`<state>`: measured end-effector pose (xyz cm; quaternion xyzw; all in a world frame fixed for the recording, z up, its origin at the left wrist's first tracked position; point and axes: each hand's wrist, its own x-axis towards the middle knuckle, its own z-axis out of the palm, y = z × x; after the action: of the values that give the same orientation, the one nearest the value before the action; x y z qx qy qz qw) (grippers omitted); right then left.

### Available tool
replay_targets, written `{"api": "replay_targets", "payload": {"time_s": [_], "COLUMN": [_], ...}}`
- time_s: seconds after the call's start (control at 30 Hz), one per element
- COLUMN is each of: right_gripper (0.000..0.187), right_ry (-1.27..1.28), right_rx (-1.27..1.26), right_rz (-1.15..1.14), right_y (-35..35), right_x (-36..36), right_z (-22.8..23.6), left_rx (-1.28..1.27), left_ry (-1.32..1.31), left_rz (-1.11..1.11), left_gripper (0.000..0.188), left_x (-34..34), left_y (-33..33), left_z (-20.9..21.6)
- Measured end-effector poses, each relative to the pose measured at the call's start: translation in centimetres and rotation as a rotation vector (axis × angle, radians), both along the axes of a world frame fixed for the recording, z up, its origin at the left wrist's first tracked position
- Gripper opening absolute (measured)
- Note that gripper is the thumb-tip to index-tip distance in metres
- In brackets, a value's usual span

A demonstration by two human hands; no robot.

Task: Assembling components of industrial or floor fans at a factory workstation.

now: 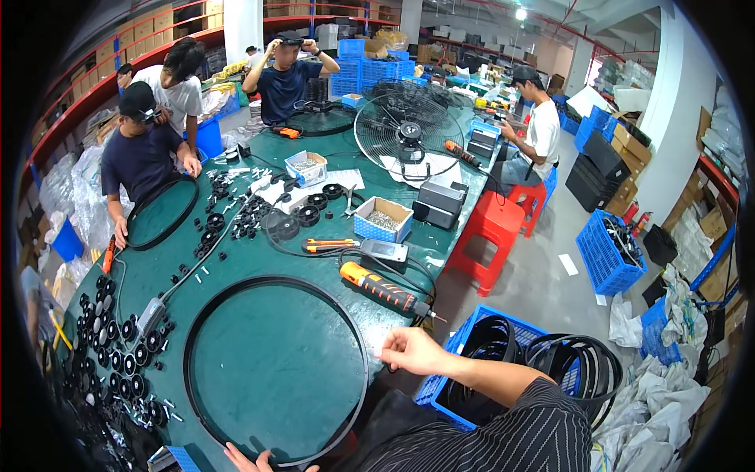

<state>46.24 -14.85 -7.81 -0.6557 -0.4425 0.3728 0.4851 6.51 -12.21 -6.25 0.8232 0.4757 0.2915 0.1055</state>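
A large black ring (362,346) lies flat on the green table (275,370) in front of me. My left hand (253,462) is at the lower edge of the view, beside the ring's near rim. Its visible fingers are spread; the rest is cut off. Just right of the ring, my right hand (413,352) is raised with fingers curled in a pinch. Whatever it may hold is too small to make out. Beyond that hand lies an orange and black electric screwdriver (383,289), its bit pointing right.
Black knobs and wheels (118,346) cover the table's left side. A box of screws (383,219) stands further back. At my right, a blue crate (440,385) holds more black rings (582,370). Red stools (491,240), a fan grille (385,134) and several co-workers are around the table.
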Motion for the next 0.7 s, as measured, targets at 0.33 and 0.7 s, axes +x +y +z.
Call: {"api": "replay_targets", "payload": {"time_s": [0.33, 0.7], "right_gripper": [0.04, 0.104], "right_ry": [-0.655, -1.156], "right_rx": [0.064, -0.105], "right_rz": [-0.591, -0.672], "right_y": [-1.5, -1.9], "right_x": [15.5, 23.0], "right_z": [2.7, -0.4], "left_rx": [0.126, 0.153], "left_ry": [0.077, 0.099], "left_rz": [-0.088, -0.089], "left_gripper": [0.055, 0.053], "left_x": [-1.2, -0.1], "left_y": [1.9, 1.6], "left_z": [-2.0, -1.1]}}
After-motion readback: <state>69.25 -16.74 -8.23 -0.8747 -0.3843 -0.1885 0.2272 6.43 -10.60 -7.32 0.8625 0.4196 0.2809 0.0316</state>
